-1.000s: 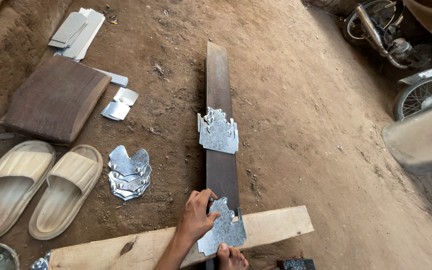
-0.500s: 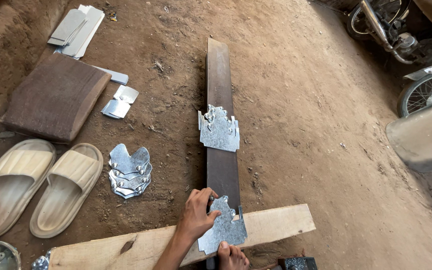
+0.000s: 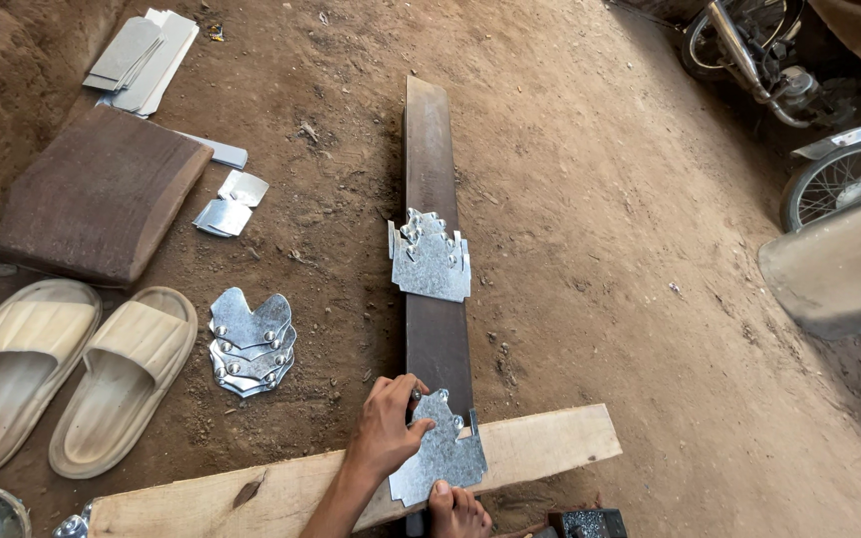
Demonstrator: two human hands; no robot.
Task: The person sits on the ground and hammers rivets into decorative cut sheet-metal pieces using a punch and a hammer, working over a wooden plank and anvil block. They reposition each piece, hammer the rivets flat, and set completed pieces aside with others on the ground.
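Item: cut metal plate (image 3: 440,456), bright galvanised sheet, jagged crown-like upper edge, small rivet heads along that edge. It lay where the dark iron bar (image 3: 433,249) crossed the pale wooden plank (image 3: 540,448), near the bottom edge of the dirt floor (image 3: 600,249).

Left hand (image 3: 388,430): pressed flat on the plate's left upper part, fingers spread and curled over its edge, pinning it to the bar. Right hand (image 3: 455,508): only partly in view at the frame's bottom, fingertips touching the plate's lower edge; whether it gripped could not be told.

Second plate (image 3: 430,257) of like shape lay across the bar's middle. Stack of similar cut plates (image 3: 249,342) sat left of the bar, just beside a pair of cream sandals (image 3: 72,374). Brown pad (image 3: 100,194) and flat sheet strips (image 3: 142,55) lay toward the floor's upper left corner.

Change from the earlier frame: none apparent in plate or hands; both had stayed in place.
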